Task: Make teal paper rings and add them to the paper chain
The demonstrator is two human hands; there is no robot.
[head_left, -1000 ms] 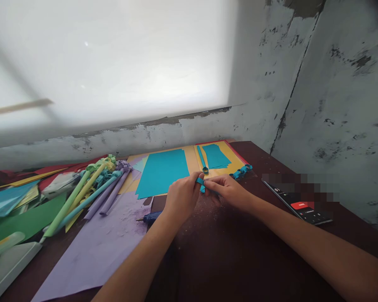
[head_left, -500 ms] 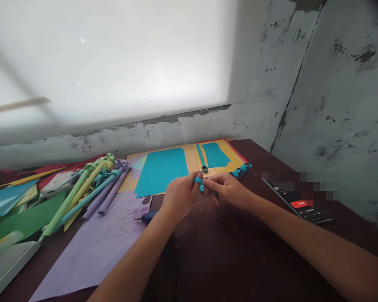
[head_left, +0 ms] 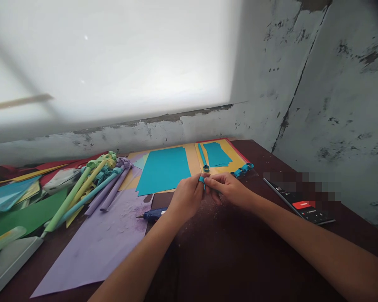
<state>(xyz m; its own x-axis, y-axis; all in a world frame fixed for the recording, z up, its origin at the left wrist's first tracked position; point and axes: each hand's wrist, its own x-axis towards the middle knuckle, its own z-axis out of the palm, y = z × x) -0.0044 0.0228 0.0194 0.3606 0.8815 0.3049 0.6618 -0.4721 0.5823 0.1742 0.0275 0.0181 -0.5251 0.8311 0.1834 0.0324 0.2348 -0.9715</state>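
My left hand (head_left: 186, 197) is closed on a small blue paper strip (head_left: 201, 179), which shows between the fingertips. My right hand (head_left: 228, 187) meets it from the right, its fingers pinched on the same strip. Just beyond the hands lies a rolled blue paper tube (head_left: 203, 157), beside a small stack of cut blue paper (head_left: 218, 154). Curled blue paper pieces (head_left: 243, 169) rest to the right of it. Large blue sheets (head_left: 165, 170) lie behind my left hand. A dark blue glue gun (head_left: 153, 215) is partly hidden by my left forearm.
A purple sheet (head_left: 94, 247) covers the table's left front. Rolled paper stems (head_left: 71, 195) with curled tops lie at the left, near green sheets (head_left: 17, 212) and a grey-white tray-like object (head_left: 14, 262). A phone (head_left: 299, 204) lies right of my right forearm.
My left hand has shifted slightly right, and less of the blue strip shows below the fingers. More of the glue gun is visible. The whole view has moved slightly.
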